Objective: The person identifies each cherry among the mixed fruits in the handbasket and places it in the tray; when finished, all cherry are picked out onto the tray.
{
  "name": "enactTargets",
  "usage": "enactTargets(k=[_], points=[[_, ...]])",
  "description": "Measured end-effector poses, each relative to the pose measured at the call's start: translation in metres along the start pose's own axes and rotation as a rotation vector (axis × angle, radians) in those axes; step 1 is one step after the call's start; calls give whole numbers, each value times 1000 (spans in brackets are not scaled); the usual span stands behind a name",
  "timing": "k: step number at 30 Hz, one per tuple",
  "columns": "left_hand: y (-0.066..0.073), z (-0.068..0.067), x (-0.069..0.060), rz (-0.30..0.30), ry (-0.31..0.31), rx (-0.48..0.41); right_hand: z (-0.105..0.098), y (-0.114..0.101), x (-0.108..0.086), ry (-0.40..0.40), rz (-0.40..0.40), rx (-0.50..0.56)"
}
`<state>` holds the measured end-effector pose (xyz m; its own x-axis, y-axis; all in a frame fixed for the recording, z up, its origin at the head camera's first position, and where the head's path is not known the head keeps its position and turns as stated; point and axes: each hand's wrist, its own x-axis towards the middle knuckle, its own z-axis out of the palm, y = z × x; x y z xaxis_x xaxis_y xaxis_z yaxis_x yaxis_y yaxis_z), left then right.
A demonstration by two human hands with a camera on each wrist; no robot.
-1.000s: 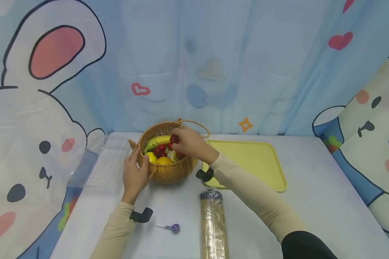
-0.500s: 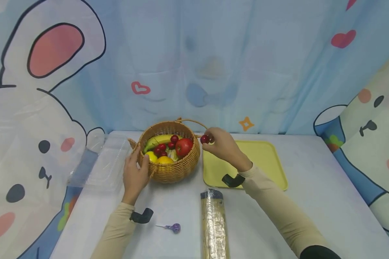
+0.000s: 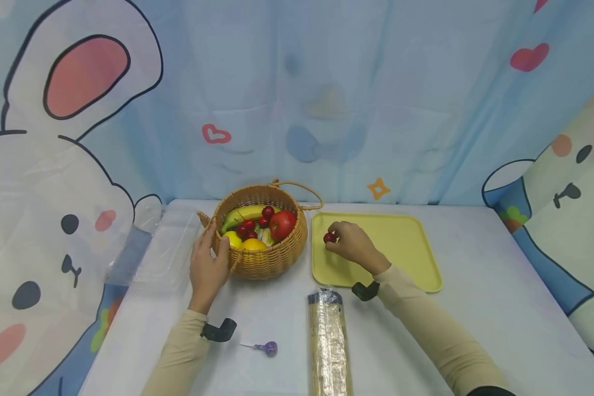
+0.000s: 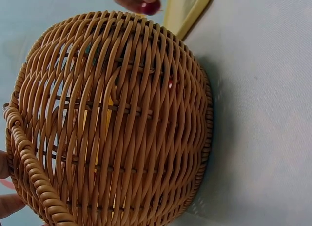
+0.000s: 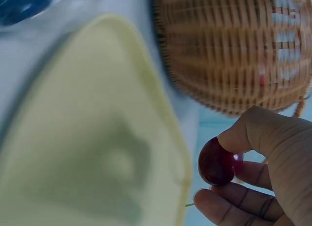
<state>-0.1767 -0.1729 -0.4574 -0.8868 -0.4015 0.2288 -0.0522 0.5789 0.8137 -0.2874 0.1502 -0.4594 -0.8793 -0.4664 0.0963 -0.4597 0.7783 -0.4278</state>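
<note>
A dark red cherry (image 5: 215, 161) is pinched between the thumb and fingers of my right hand (image 3: 353, 243), above the left part of a yellow tray (image 3: 406, 253). Its thin green stem shows in the right wrist view. My left hand (image 3: 209, 269) holds the near-left rim of a round wicker basket (image 3: 264, 266); in the left wrist view only its fingertips show by the rim. Inside the basket lie a banana (image 3: 242, 215), a red apple (image 3: 282, 225), several cherries (image 3: 249, 225), a yellow fruit (image 3: 233, 239) and an orange (image 3: 254, 244).
A clear plastic container (image 3: 165, 247) stands left of the basket. Toward the front lie a purple lollipop (image 3: 270, 348) and a plastic-wrapped bundle of thin tan sticks (image 3: 329, 341). Behind the table hangs a blue printed curtain (image 3: 326, 99).
My right hand has lifted a cherry out of the basket and carried it right, then down over the tray. The left hand has kept its hold on the basket.
</note>
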Motion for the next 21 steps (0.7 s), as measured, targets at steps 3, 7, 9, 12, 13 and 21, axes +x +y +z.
enactTargets(k=[3,7,9,12,13,21], points=[[0,0,-1,1,6,-3,7,6,-1,-27,3,-17],[0,0,-1,9,6,-7,15,10,-1,-44,19,-41],[0,1,0,9,5,-5,18,12,-1,-46,16,-51],[-1,1,0,9,4,-16,23,14,-2,-41,10,-61],[-1,2,0,8,1,-17,24,14,-3,-38,8,-58],[-2,3,-1,-1,-2,-29,24,12,-4,1,-10,-75]])
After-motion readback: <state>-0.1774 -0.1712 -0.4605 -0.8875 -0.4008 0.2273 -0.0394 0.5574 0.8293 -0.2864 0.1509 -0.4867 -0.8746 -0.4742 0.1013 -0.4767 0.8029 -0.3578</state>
